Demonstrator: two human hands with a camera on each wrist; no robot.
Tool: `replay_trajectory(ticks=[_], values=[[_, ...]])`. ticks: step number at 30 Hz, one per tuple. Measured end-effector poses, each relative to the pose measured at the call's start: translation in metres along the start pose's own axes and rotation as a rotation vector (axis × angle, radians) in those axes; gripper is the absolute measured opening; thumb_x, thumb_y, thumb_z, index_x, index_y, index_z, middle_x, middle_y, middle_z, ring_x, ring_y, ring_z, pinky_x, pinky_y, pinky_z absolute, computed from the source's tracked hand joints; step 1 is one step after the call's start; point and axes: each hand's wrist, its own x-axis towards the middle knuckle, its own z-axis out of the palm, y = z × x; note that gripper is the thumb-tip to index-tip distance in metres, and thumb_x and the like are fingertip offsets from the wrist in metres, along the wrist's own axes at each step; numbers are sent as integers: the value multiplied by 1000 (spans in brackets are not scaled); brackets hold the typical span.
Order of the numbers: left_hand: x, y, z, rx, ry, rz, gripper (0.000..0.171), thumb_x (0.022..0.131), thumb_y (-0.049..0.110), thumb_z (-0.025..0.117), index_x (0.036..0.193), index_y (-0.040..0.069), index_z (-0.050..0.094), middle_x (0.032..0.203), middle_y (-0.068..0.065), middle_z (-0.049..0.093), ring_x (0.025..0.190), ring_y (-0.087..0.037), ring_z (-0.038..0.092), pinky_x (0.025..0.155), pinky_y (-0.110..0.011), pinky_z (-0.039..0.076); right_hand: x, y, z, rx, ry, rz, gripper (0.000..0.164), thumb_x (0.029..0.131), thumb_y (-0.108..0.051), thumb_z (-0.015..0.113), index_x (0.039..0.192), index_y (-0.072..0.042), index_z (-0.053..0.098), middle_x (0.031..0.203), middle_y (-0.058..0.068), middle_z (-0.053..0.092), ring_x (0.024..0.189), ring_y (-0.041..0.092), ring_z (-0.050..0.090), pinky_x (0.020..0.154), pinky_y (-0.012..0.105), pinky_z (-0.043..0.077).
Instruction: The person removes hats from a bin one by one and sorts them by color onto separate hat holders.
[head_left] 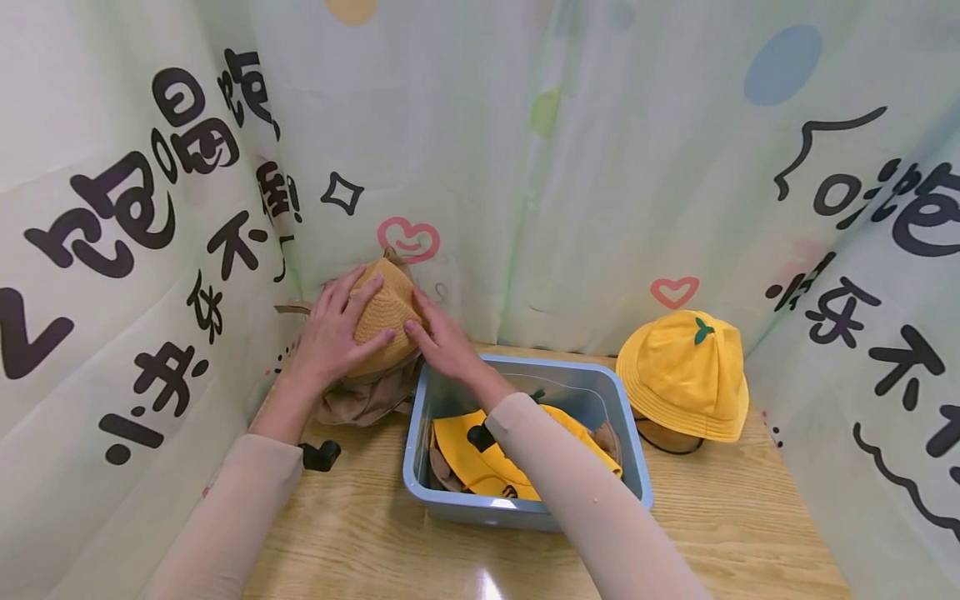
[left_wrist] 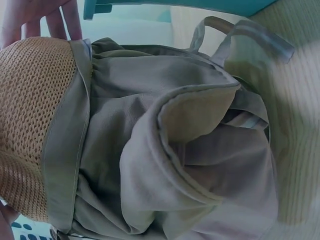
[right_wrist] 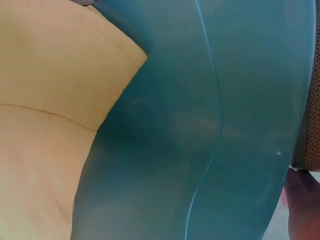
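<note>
In the head view, my left hand (head_left: 330,333) lies over the left side of a tan woven hat (head_left: 386,321), fingers spread across its crown. My right hand (head_left: 447,337) rests against the hat's right side with fairly straight fingers. Below the woven hat is a heap of grey-brown fabric hats (head_left: 367,400). From the left wrist, a brown band (left_wrist: 65,140) edges the weave, and the folded fabric (left_wrist: 145,165) bulges beside it with loose straps (left_wrist: 260,37). The woven hat's far side is hidden.
A blue plastic bin (head_left: 525,517) stands right of the heap, holding yellow hats (head_left: 457,442) and some brown fabric. Farther right, a yellow bucket hat (head_left: 682,375) with a green sprout sits on the wooden table (head_left: 360,533). Printed curtains (head_left: 480,167) enclose the back and sides.
</note>
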Motion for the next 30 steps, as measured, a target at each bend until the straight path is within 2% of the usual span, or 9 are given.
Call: replay_trajectory(ticks=[4, 11, 15, 22, 30], values=[[-2, 0, 1, -17, -22, -37, 77, 85, 47, 69, 153, 28, 37, 161, -11, 29, 138, -46, 35, 105, -69, 33, 1, 0, 2, -12, -2, 8, 63, 107, -30, 42, 160, -7, 17, 165, 11, 23, 150, 25, 27, 120, 40, 26], [0, 0, 2, -29, -36, -67, 76, 85, 47, 69, 152, 28, 39, 159, -12, 31, 137, -45, 37, 104, -68, 34, 2, 2, 3, -9, -12, 49, 63, 108, -31, 41, 159, -4, 17, 163, 12, 26, 148, 27, 32, 118, 42, 30], [0, 0, 3, -21, -33, -66, 76, 85, 47, 70, 151, 28, 40, 158, -14, 33, 136, -44, 38, 104, -66, 35, 2, 2, 3, -7, -33, 77, 64, 108, -36, 38, 160, -8, 14, 164, 9, 26, 147, 24, 33, 118, 40, 31], [1, -2, 7, 20, -42, -61, 74, 85, 49, 71, 150, 31, 41, 155, -15, 37, 136, -44, 39, 104, -65, 37, 2, 8, 7, -31, -39, 53, 60, 109, -33, 37, 160, -9, 19, 157, 12, 40, 138, 27, 47, 114, 43, 38], [2, -6, 8, -2, -55, -89, 74, 83, 50, 72, 148, 33, 42, 154, -18, 38, 136, -42, 40, 103, -65, 38, 5, 8, 7, -29, -65, 88, 60, 109, -35, 35, 160, -8, 19, 159, 13, 35, 141, 30, 43, 115, 45, 36]])
